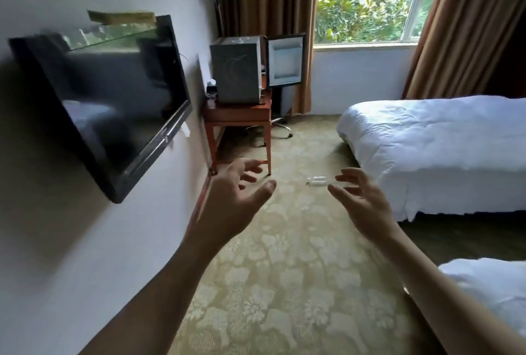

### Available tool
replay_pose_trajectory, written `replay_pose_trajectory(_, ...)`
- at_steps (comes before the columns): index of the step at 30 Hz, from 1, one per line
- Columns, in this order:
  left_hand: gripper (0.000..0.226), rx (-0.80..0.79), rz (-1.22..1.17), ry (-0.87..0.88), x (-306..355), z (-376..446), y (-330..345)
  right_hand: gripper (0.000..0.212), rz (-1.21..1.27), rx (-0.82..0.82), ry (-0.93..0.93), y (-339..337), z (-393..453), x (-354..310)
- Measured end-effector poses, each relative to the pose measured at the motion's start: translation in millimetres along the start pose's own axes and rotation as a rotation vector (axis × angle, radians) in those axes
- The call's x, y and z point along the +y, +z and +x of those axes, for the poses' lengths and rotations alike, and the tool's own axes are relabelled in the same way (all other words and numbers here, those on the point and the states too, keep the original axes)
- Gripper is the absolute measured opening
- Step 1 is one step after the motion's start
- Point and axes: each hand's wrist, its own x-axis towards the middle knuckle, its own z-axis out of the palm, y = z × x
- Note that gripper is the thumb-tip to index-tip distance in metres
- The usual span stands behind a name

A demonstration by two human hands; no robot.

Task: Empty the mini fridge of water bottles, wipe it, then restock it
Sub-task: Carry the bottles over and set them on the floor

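Both hands, left hand (pixel 237 186) and right hand (pixel 360 199), reach forward, fingers spread, grasping nothing. A water bottle (pixel 318 180) lies on the carpet just beyond them. Farther beyond it, the mini fridge (pixel 235 69) sits open on a table (pixel 238 115).

Mini fridge (pixel 235 69) interior hidden behind its side, water bottle (pixel 318 181) partly behind right-hand fingers (pixel 345 176), television (pixel 113 104) motion-blurred

both bare forearms reach forward, raised side by side. the left hand (pixel 239 186) is spread, fingers loosely curved, thumb out. the right hand (pixel 360 198) mirrors it, palm inward, holding nothing.
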Motion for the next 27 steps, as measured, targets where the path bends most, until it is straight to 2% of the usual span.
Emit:
replay_pose_trajectory(4, 0.052, -0.054, -0.056, 0.019, 13, 55, 81, 0.048, -0.046, 0.085, 0.020, -59, 53, 39)
replay_pose_trajectory(8, 0.041, -0.100, -0.052, 0.033, 14, 103, 130, 0.051, -0.035, 0.093, 0.022, -77, 106, 60)
replay_pose_trajectory(14, 0.053, -0.139, -0.088, 0.007, -32, 200, 177, 0.055, -0.023, 0.099, 0.023, -61, 205, 103)
replay_pose_trajectory(18, 0.056, -0.175, -0.086, 0.011, -82, 283, 209, 0.069, -0.050, 0.130, 0.022, -40, 286, 130)
replay_pose_trajectory(22, 0.057, -0.208, -0.081, 0.009, -123, 378, 230, 0.055, -0.058, 0.176, 0.038, -24, 373, 147)
replay_pose_trajectory(27, 0.057, -0.220, -0.099, 0.022, -138, 486, 257, 0.053, -0.115, 0.183, 0.021, -29, 468, 155)
